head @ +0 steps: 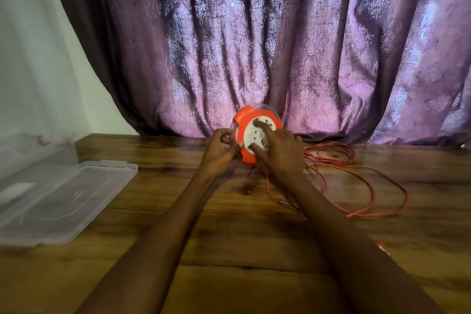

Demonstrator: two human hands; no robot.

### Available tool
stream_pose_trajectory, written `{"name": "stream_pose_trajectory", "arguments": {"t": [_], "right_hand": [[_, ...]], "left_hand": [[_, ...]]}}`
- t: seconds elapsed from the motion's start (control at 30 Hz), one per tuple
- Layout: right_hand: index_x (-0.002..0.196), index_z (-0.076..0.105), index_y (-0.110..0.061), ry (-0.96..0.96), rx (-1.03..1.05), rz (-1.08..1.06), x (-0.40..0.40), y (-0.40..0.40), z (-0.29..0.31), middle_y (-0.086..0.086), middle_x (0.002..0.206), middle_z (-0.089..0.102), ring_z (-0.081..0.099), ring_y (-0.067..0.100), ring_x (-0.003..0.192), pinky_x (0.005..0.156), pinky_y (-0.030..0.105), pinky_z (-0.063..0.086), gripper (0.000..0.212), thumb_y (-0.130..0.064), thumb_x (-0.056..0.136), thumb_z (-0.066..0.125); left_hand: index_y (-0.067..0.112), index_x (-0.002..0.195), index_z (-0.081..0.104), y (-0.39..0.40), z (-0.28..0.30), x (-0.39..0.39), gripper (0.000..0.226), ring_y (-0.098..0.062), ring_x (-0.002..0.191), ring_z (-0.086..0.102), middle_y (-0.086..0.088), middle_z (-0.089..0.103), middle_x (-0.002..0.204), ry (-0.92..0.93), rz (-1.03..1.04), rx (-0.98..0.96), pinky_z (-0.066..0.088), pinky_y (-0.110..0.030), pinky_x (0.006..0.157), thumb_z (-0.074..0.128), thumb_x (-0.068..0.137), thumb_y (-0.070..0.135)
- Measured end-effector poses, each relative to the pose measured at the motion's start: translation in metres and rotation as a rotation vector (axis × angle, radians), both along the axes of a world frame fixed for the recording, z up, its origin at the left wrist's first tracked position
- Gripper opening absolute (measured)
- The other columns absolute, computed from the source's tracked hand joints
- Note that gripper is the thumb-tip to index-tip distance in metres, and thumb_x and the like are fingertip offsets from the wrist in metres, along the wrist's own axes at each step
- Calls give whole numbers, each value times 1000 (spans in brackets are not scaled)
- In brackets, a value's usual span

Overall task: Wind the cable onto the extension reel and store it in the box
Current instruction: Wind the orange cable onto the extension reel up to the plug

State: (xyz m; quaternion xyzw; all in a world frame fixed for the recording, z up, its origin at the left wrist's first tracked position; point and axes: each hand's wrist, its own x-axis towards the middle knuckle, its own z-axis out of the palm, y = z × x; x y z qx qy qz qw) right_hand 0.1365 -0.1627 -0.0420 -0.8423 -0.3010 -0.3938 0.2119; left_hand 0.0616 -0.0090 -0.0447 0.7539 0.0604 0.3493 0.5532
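Orange plastic forms the round extension reel [257, 135], which stands tilted on edge near the centre of the frame, its white socket face [260, 132] turned toward the camera and its back close to the purple patterned curtain [254, 41] that fills the upper half. The left hand [220, 153] sits at the reel's left rim with its fingers curled and its thumb and fingertips drawn together at the edge; motion blur hides exactly what they pinch. The right hand [279, 150] lies over the socket face with its fingers spread, the index fingertip on the upper part of the white disc and the thumb on the lower part. From under the reel a thin orange cable [356, 186] runs out in loose, overlapping loops across the brown wooden table [229, 250], filling the right-centre of the frame. At the left edge lies a flat clear plastic lid [63, 199], and just behind it, in the middle left, stands a clear plastic storage box [35, 150], well apart from the reel. A small orange-and-white object [382, 247] peeks out beside the right forearm at lower right, too hidden to identify.
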Motion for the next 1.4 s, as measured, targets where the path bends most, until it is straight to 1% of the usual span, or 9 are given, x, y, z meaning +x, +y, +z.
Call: {"name": "stream_pose_trajectory", "arguments": {"t": [0.1, 0.2, 0.3, 0.43, 0.63, 0.97, 1.17, 1.27, 1.4], "right_hand": [[126, 55, -37, 633, 487, 95, -9, 15, 8, -6, 100, 71, 66, 20, 86, 77, 34, 51, 58, -64, 76, 68], [99, 63, -8, 1246, 1092, 367, -11, 20, 17, 7, 72, 74, 57, 16, 41, 43, 20, 43, 43, -50, 87, 69], [86, 58, -5, 1369, 1143, 451, -10, 12, 19, 8, 60, 71, 35, 13, 36, 42, 14, 28, 46, -50, 89, 68], [92, 69, -5, 1069, 919, 439, 6, 4, 12, 6, 68, 75, 50, 13, 39, 45, 24, 41, 34, -39, 89, 71], [121, 65, -32, -123, -55, 329, 21, -9, -5, 3, 124, 59, 57, 27, 104, 80, 40, 49, 36, -30, 86, 59], [137, 47, -48, -296, -305, 78, 4, 1, 2, 6, 128, 61, 55, 32, 106, 83, 42, 38, 66, -37, 77, 69], [123, 56, -34, 598, 406, 65, -7, 15, 14, 8, 103, 74, 68, 29, 94, 81, 39, 51, 53, -59, 77, 66], [100, 64, -7, 1258, 1022, 382, -4, 13, 19, 8, 64, 73, 56, 15, 39, 45, 22, 43, 36, -42, 91, 64], [98, 62, -3, 1393, 978, 455, -2, 2, 18, 13, 73, 75, 44, 12, 36, 36, 13, 31, 44, -47, 94, 61]], "left_hand": [[5, 114, 48, -11, -5, 1, 33, -2, 63, 61, -2, 55, 91, -13, -2, 9, 49, -12, 51, 68, 89, -1], [8, 116, 48, -20, -11, 2, 36, 1, 68, 57, 1, 55, 91, -24, -15, 0, 47, -10, 54, 70, 88, 2], [13, 113, 51, -19, -12, 4, 36, -4, 73, 55, 2, 57, 89, -57, -12, -47, 52, -16, 58, 74, 86, 10], [9, 115, 57, -8, -6, 3, 34, -17, 74, 62, -6, 60, 93, -129, 4, -248, 58, -31, 58, 74, 86, 9], [-1, 101, 70, 22, 4, -7, 21, -16, 61, 44, -14, 55, 74, -110, -17, -257, 39, -29, 56, 66, 92, 18], [2, 103, 63, 20, 15, -13, 12, -2, 48, 50, -5, 54, 65, -45, -79, -112, 43, -16, 49, 63, 95, 10], [11, 109, 50, -11, 4, -8, 34, -3, 68, 60, -1, 58, 95, -32, -13, 63, 51, -14, 55, 74, 86, 7], [10, 109, 51, -20, -8, -5, 37, -5, 78, 57, -5, 61, 104, -44, -3, 125, 48, -12, 61, 76, 82, 6], [15, 111, 55, -18, -12, -3, 33, -7, 84, 57, -2, 62, 109, -84, 36, 116, 50, -17, 67, 74, 84, 11]]}}
